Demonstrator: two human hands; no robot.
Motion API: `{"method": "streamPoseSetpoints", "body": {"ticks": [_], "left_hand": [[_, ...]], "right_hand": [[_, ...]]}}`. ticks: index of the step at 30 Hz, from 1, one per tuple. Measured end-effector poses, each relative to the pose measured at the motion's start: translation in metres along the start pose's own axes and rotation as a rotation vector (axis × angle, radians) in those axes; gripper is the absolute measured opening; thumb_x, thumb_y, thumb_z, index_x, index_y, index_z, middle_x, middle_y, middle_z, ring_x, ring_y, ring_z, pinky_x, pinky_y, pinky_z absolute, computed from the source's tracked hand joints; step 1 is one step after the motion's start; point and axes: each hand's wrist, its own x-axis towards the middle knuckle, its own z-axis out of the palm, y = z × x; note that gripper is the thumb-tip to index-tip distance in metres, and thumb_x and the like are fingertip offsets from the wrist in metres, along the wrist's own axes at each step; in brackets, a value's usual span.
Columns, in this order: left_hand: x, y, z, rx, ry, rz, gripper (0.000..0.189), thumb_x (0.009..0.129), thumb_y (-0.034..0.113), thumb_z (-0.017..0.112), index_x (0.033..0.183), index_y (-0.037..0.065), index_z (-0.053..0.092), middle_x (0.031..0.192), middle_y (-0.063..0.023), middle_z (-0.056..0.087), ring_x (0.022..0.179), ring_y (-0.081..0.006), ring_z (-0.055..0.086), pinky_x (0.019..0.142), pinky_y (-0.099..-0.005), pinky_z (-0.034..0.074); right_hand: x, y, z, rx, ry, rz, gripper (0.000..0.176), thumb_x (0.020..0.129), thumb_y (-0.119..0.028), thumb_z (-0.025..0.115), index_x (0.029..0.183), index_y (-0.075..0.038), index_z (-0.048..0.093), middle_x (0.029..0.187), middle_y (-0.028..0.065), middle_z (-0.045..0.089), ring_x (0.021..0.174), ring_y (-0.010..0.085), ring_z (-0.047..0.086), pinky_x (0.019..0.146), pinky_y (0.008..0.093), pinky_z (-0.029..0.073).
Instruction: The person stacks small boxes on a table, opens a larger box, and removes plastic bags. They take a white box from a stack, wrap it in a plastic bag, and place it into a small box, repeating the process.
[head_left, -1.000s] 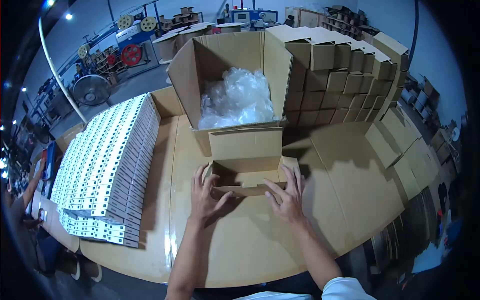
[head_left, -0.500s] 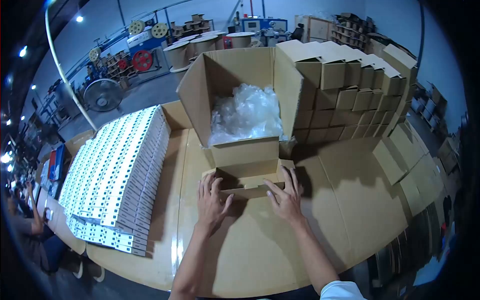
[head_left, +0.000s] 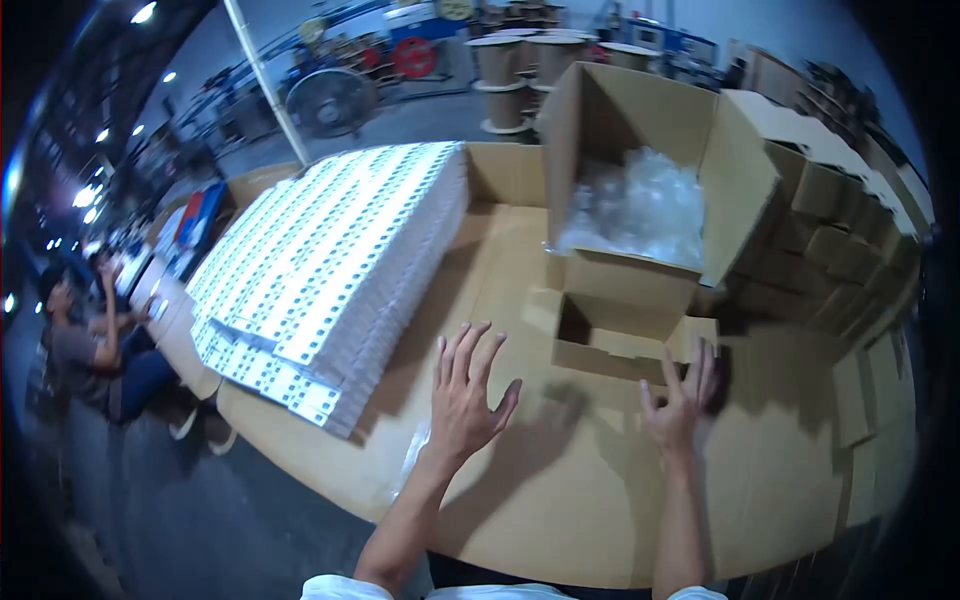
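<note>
An open small cardboard box (head_left: 610, 352) sits on the cardboard-covered table (head_left: 560, 500), its back flap raised. My right hand (head_left: 683, 395) is at the box's front right corner, fingers spread and overlapping its edge in this view. Raised over the table, my left hand (head_left: 468, 395) has its fingers apart and holds nothing. It hangs between the small box and a large stack of white printed boxes (head_left: 330, 250). Directly behind the small box stands a big open carton (head_left: 735, 170) with clear plastic bags (head_left: 645, 210) inside.
Folded brown boxes (head_left: 850, 210) are piled at the right, with flat cardboard pieces (head_left: 880, 400) below them. A seated person (head_left: 95, 345) works at the far left. Large spools (head_left: 500, 75), a floor fan (head_left: 330, 100) and a pale pole (head_left: 265, 80) stand beyond the table.
My left hand has let go of the small box and moved left toward the white stack. My right hand's fingers have loosened at the box's right side. The view has turned left.
</note>
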Motion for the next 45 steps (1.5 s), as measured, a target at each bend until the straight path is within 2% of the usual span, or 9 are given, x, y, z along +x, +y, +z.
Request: {"method": "streamPoseSetpoints", "body": {"ticks": [3, 8, 18, 22, 25, 28, 33, 40, 45], "left_hand": [[-0.031, -0.031, -0.067, 0.130, 0.176, -0.088, 0.057, 0.074, 0.010, 0.078, 0.127, 0.007, 0.057, 0.136, -0.0141, 0.054, 0.133, -0.0381, 0.046, 0.113, -0.0547, 0.034], [-0.071, -0.114, -0.146, 0.395, 0.270, -0.249, 0.060, 0.077, 0.003, 0.072, 0.134, 0.007, 0.056, 0.136, -0.0121, 0.055, 0.127, -0.0351, 0.048, 0.109, -0.0463, 0.038], [-0.099, -0.173, -0.169, 0.361, 0.221, -0.204, 0.039, 0.071, -0.003, 0.077, 0.104, 0.009, 0.059, 0.129, -0.0068, 0.062, 0.127, -0.0357, 0.049, 0.105, -0.0460, 0.041], [-0.118, -0.162, -0.177, 0.315, 0.261, -0.072, 0.035, 0.076, -0.007, 0.073, 0.106, 0.006, 0.061, 0.111, -0.0069, 0.070, 0.111, -0.0349, 0.059, 0.094, -0.0445, 0.049], [-0.134, -0.120, -0.168, 0.221, 0.424, 0.126, 0.035, 0.075, -0.009, 0.078, 0.104, 0.004, 0.064, 0.103, -0.0086, 0.072, 0.099, -0.0334, 0.065, 0.083, -0.0436, 0.055], [-0.152, -0.063, -0.137, 0.011, 0.226, 0.152, 0.026, 0.069, -0.001, 0.078, 0.094, 0.005, 0.073, 0.103, -0.0068, 0.071, 0.106, -0.0303, 0.062, 0.087, -0.0441, 0.056], [-0.116, -0.008, -0.091, -0.434, -0.181, 0.184, 0.028, 0.065, 0.004, 0.080, 0.091, 0.009, 0.071, 0.105, -0.0081, 0.065, 0.099, -0.0286, 0.065, 0.089, -0.0425, 0.055], [0.081, 0.029, 0.003, -0.491, -0.056, 0.270, 0.015, 0.078, 0.000, 0.073, 0.091, 0.002, 0.067, 0.089, -0.0123, 0.066, 0.085, -0.0308, 0.065, 0.075, -0.0381, 0.051], [0.229, 0.064, 0.115, -0.412, -0.194, 0.305, 0.022, 0.081, 0.017, 0.078, 0.095, 0.001, 0.071, 0.092, -0.0175, 0.072, 0.085, -0.0312, 0.069, 0.078, -0.0400, 0.055]], "right_hand": [[-0.007, -0.002, 0.000, 0.041, 0.162, -0.091, 0.065, 0.081, -0.025, 0.069, 0.143, -0.012, 0.054, 0.155, 0.0217, 0.037, 0.143, 0.0443, 0.032, 0.115, 0.0607, 0.024], [-0.017, -0.047, -0.020, 0.145, 0.149, -0.163, 0.059, 0.083, -0.021, 0.061, 0.139, -0.003, 0.053, 0.150, 0.0208, 0.044, 0.141, 0.0447, 0.035, 0.114, 0.0587, 0.028], [-0.041, -0.173, -0.041, 0.482, -0.065, -0.161, 0.061, 0.076, -0.014, 0.063, 0.135, 0.000, 0.054, 0.140, 0.0217, 0.052, 0.128, 0.0420, 0.050, 0.107, 0.0525, 0.040], [-0.070, -0.230, -0.024, 1.304, -0.427, 0.129, 0.062, 0.084, -0.002, 0.061, 0.144, 0.000, 0.045, 0.128, 0.0189, 0.057, 0.101, 0.0226, 0.062, 0.083, 0.0319, 0.053], [-0.070, -0.263, -0.031, 1.745, -0.875, 0.370, 0.070, 0.094, -0.008, 0.063, 0.154, -0.006, 0.026, 0.122, 0.0174, 0.058, 0.092, 0.0152, 0.063, 0.075, 0.0271, 0.054], [-0.077, -0.262, -0.019, 1.945, -1.018, 0.615, 0.073, 0.097, -0.014, 0.066, 0.155, -0.010, 0.023, 0.113, 0.0142, 0.061, 0.082, 0.0136, 0.064, 0.065, 0.0272, 0.056], [-0.073, -0.174, -0.006, 1.642, -0.768, 0.692, 0.055, 0.098, -0.014, 0.065, 0.142, -0.011, 0.032, 0.101, 0.0109, 0.062, 0.070, 0.0146, 0.066, 0.048, 0.0276, 0.055], [-0.028, -0.031, -0.027, 1.587, -0.371, 0.521, 0.052, 0.098, -0.004, 0.059, 0.132, -0.009, 0.020, 0.104, 0.0191, 0.060, 0.076, 0.0252, 0.070, 0.062, 0.0389, 0.063], [-0.006, 0.004, -0.023, 1.378, -0.005, 0.387, 0.035, 0.100, -0.009, 0.056, 0.132, -0.002, 0.042, 0.108, 0.0148, 0.062, 0.086, 0.0245, 0.070, 0.072, 0.0380, 0.064]]}}
